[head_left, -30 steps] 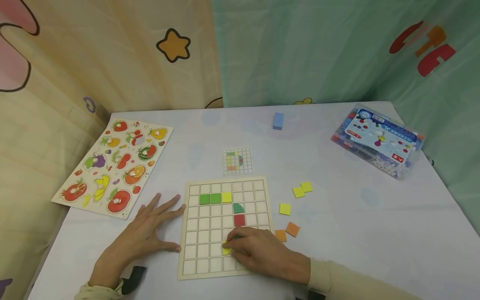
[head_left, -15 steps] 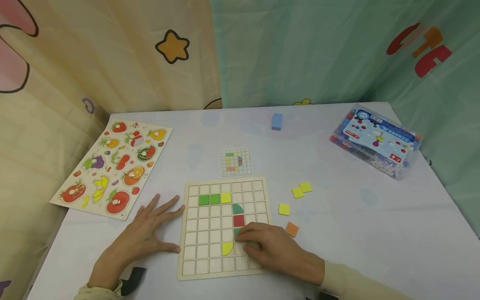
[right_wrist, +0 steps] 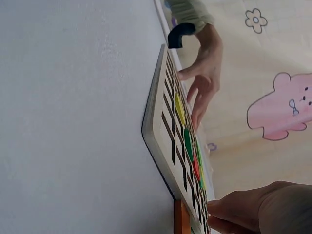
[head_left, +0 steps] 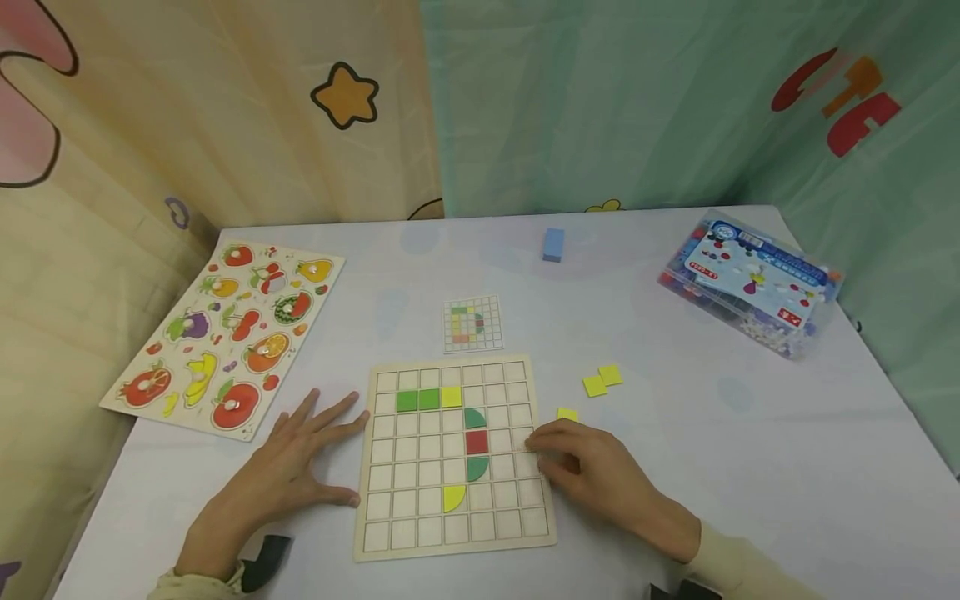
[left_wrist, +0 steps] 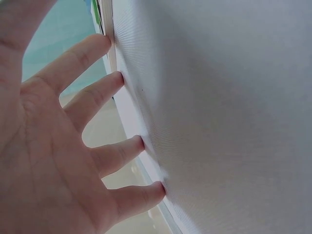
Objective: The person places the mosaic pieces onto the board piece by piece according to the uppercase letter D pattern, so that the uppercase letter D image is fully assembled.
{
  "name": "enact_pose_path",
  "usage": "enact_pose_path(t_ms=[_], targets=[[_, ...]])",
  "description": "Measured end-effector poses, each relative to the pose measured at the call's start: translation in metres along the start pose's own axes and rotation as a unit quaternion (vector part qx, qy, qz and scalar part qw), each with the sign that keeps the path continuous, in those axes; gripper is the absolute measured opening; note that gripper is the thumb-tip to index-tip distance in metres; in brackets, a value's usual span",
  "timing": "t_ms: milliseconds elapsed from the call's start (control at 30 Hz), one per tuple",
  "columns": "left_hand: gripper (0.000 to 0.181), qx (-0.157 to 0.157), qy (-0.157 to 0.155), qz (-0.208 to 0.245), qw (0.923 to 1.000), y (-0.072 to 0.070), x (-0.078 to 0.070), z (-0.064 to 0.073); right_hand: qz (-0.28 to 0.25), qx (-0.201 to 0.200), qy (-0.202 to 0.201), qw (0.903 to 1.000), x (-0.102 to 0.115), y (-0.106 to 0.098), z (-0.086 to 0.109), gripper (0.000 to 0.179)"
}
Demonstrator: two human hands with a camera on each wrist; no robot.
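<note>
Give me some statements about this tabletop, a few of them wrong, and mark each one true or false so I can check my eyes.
1. The red tile lies between two green quarter-round tiles on the grid board. True.
2. The left hand is gripping the red tile. False: it is spread at the board's left edge.
3. The fruit puzzle lies to the left of the grid board. True.
4. The blue block sits on the plastic case. False: it is on the table, apart from the case.
5. The small gridded card lies beyond the board's far edge. True.
</note>
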State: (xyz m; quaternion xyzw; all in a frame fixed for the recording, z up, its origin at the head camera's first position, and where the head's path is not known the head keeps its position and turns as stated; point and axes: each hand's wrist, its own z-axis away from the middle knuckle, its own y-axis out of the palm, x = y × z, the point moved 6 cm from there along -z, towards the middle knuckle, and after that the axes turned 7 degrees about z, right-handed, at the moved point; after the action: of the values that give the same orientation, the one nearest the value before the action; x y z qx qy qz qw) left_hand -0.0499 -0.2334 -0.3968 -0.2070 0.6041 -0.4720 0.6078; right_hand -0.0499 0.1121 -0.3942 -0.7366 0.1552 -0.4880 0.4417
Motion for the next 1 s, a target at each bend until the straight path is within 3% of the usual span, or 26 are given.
enact_pose_path(t_ms=[233, 367, 833, 1000], targets=[[0.100, -0.002, 0.002, -0.008, 1.0000, 0.000, -0.001, 0.000, 0.048, -0.044, 0.057, 0.9962, -0.021, -0.020, 0.003, 0.032], [0.101, -0.005, 0.005, -0.011, 0.9999, 0.000, -0.002, 0.000, 0.059, -0.064, 0.071, 0.9937, -0.030, -0.025, 0.006, 0.032], [0.100, -0.004, 0.003, -0.013, 0.9999, 0.000, -0.002, 0.000, 0.072, -0.059, 0.108, 0.9898, -0.035, -0.029, 0.033, 0.025], [0.100, -0.001, 0.003, -0.013, 0.9999, 0.000, -0.001, -0.001, 0.075, -0.061, 0.103, 0.9900, -0.034, -0.026, 0.042, 0.033]])
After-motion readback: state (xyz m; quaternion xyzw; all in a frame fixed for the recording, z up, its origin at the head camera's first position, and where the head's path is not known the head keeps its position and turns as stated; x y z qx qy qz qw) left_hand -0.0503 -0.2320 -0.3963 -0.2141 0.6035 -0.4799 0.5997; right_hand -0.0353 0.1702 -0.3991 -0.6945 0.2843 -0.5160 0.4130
